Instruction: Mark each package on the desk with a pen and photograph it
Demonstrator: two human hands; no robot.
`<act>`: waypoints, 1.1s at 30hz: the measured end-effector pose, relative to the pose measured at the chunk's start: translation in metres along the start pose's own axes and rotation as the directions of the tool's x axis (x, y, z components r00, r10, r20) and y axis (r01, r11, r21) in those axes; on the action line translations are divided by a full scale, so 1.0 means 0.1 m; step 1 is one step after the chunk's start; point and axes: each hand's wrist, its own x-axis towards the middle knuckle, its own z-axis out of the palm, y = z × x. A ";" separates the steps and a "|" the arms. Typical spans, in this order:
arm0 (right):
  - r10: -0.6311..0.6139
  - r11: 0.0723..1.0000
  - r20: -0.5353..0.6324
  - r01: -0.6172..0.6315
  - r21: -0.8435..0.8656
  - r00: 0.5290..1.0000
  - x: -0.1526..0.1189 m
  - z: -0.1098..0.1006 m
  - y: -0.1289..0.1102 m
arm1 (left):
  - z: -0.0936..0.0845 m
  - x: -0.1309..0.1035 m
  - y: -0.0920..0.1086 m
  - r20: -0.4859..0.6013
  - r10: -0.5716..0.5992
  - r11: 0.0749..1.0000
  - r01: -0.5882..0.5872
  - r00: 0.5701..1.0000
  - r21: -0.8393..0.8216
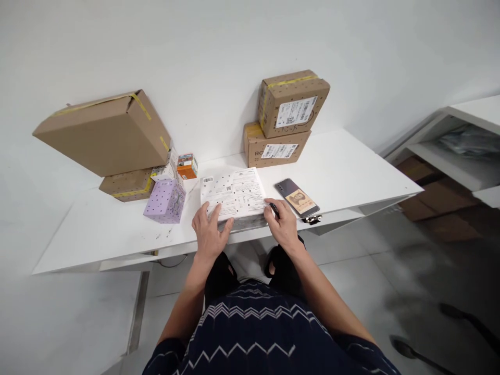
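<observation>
A flat white box (234, 194) with printed text and small dark marks lies at the table's front edge. My left hand (211, 229) rests on its near left corner, fingers spread. At the near right corner, my right hand (282, 223) is closed around a small black handheld tool (274, 209). Most of that tool is hidden in the palm, so I cannot tell its exact kind. Just right of this hand lies a dark phone (297, 197) with a picture on its back. A small metal clip-like thing (312, 220) sits at the table edge below the phone.
Left on the white table (351, 161) stand a purple box (166, 200), an orange box (187, 167) and a large brown carton (105, 135) atop a smaller carton (127, 185). Two labelled cartons (291, 107) are stacked by the wall. A shelf unit (445, 156) stands at right.
</observation>
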 end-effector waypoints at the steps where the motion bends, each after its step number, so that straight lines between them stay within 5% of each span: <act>1: 0.013 1.000 -0.011 -0.012 0.013 1.000 0.02 -0.03 0.00 | 0.00 -0.01 0.01 0.020 0.004 1.000 -0.004 1.000 -0.001; 7: 0.249 0.911 -0.240 -0.144 0.386 0.938 0.42 -0.40 -0.12 | -0.13 0.03 0.20 0.070 0.030 0.994 -0.037 0.997 0.100; 11: 0.146 0.928 -0.289 -0.030 0.371 0.946 0.76 -0.55 -0.31 | -0.13 0.24 0.33 0.067 0.143 0.989 -0.145 0.987 0.037; 16: 0.144 0.911 -0.047 -0.114 0.397 0.989 1.03 -0.26 -0.47 | 0.06 0.52 0.46 0.072 0.263 0.964 -0.261 0.962 -0.045; 21: 0.113 0.837 0.247 -0.226 0.499 0.962 1.25 0.20 -0.36 | 0.21 0.61 0.50 0.138 0.337 0.941 -0.337 0.931 -0.029; 26: 0.131 0.866 0.258 -0.237 0.440 0.957 1.29 0.44 -0.19 | 0.22 0.59 0.50 0.174 0.340 0.940 -0.341 0.924 -0.022; 33: 0.129 0.946 0.242 -0.192 0.260 0.962 1.24 0.46 -0.16 | 0.19 0.58 0.53 0.215 0.305 0.952 -0.303 0.928 -0.043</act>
